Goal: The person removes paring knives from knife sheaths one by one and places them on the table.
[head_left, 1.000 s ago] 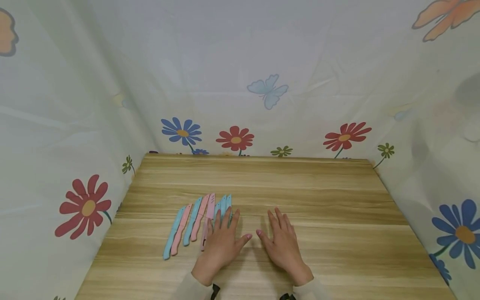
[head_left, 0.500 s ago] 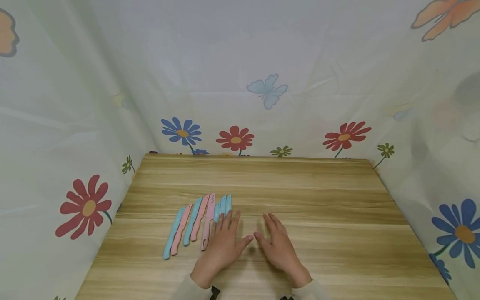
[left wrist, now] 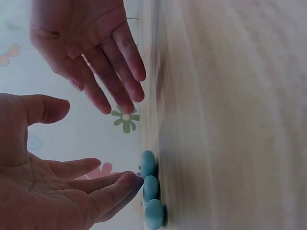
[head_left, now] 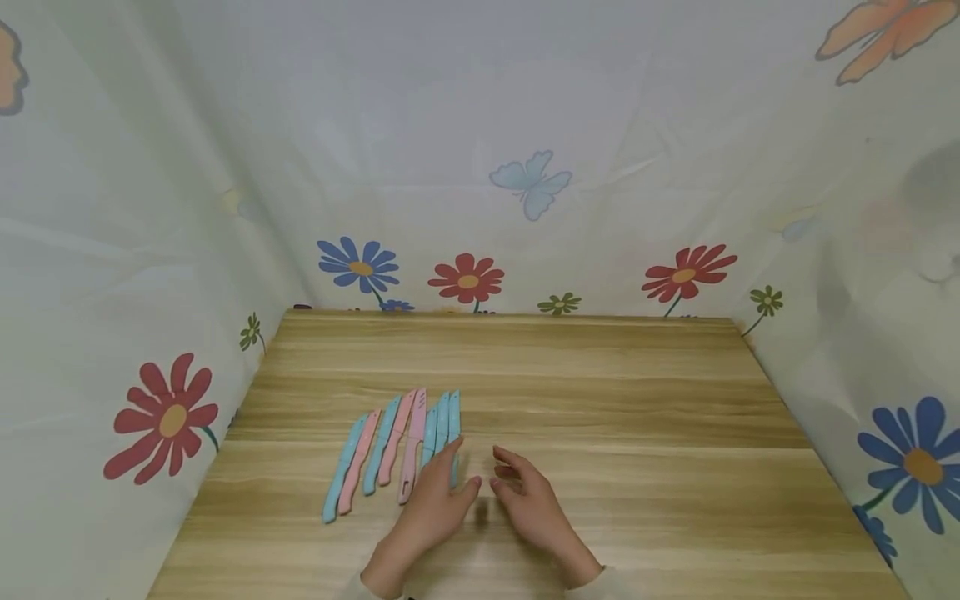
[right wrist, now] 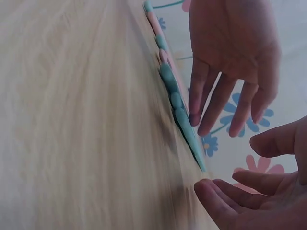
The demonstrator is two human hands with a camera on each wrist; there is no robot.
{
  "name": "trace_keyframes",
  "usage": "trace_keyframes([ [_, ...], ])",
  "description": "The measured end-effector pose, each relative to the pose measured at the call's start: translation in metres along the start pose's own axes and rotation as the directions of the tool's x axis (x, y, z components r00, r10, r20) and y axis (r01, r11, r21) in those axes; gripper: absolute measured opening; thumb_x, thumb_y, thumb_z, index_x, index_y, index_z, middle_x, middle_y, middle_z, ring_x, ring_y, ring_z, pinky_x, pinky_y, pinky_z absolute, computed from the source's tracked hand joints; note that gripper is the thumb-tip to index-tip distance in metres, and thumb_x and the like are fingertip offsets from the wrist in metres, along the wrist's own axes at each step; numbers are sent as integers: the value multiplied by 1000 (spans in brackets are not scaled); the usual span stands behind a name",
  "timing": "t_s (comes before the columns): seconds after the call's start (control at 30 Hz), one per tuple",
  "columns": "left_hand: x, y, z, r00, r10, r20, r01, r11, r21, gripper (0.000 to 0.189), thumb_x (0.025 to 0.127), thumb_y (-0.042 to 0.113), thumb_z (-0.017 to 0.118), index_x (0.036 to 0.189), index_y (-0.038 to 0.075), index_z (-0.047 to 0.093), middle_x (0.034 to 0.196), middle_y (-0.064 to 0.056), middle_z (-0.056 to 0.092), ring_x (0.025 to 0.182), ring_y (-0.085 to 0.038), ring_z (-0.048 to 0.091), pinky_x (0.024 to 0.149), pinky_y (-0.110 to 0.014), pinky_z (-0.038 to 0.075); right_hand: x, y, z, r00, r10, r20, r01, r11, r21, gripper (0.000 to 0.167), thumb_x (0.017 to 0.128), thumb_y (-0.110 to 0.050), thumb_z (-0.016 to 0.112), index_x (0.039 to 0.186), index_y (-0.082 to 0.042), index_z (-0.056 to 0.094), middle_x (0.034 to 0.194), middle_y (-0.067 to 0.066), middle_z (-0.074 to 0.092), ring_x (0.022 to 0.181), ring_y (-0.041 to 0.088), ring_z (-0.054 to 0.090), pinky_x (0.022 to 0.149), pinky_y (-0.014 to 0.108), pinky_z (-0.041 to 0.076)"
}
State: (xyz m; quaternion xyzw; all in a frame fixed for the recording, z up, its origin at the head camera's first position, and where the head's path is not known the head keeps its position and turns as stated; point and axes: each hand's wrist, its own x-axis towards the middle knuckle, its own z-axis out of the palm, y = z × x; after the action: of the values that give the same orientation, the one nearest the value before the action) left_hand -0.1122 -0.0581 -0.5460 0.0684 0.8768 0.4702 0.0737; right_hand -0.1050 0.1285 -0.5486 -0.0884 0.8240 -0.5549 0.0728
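Several small knives in pink and light blue lie side by side on the table, left of centre in the head view. A light-blue knife (head_left: 342, 471) is leftmost, beside a pink knife (head_left: 358, 467); a pink knife with slots in its blade (head_left: 412, 454) is further right. My left hand (head_left: 435, 504) is over the light-blue knives at the right end and partly hides them. In the left wrist view its fingertips are close to the knives' rounded light-blue ends (left wrist: 150, 188). To the right, my right hand (head_left: 534, 512) faces it, palm inward, fingers relaxed, holding nothing.
The wood-grain table (head_left: 660, 400) reaches back to a pale curtain (head_left: 420, 108) printed with flowers and butterflies. The same cloth hangs along the left and right sides.
Both hands have turned from palms down to palms facing each other, and the right hand has moved left, nearer the left. The knives have stayed in their row.
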Motion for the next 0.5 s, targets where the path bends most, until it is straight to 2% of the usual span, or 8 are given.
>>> trace_keyframes([
  [0.13, -3, -2, -1, 1000, -11, -19, 10, 999, -53, 70, 101, 32, 65, 160, 9, 34, 164, -19, 38, 151, -44, 35, 118, -70, 33, 2, -3, 8, 999, -5, 52, 3, 999, 36, 49, 105, -13, 56, 150, 4, 47, 151, 26, 52, 132, 43, 58, 105, 46, 56],
  [0.33, -4, -1, -2, 1000, -17, -22, 16, 998, -57, 69, 101, 34, 64, 159, 9, 37, 162, -20, 41, 149, -44, 39, 115, -70, 37, 6, -7, 21, 995, -13, 99, 11, 1000, 28, 49, 103, -11, 55, 148, 6, 49, 145, 24, 59, 127, 38, 63, 103, 36, 56],
  [0.4, -2, -1, 0, 1000, -13, -18, 12, 998, -60, 67, 100, 32, 64, 158, 9, 39, 161, -20, 42, 143, -41, 45, 112, -64, 42, 6, -8, 24, 994, -8, 105, 6, 1000, 20, 49, 102, -11, 55, 148, 6, 50, 145, 23, 59, 128, 38, 63, 105, 40, 54],
  [0.5, 0, 0, 3, 1000, -10, -19, 9, 998, -60, 64, 100, 29, 63, 156, 8, 42, 158, -21, 46, 138, -36, 50, 111, -59, 45, 7, -9, 26, 994, 2, 108, -4, 1000, 19, 49, 102, -11, 54, 148, 6, 50, 147, 24, 58, 133, 41, 58, 112, 53, 49],
])
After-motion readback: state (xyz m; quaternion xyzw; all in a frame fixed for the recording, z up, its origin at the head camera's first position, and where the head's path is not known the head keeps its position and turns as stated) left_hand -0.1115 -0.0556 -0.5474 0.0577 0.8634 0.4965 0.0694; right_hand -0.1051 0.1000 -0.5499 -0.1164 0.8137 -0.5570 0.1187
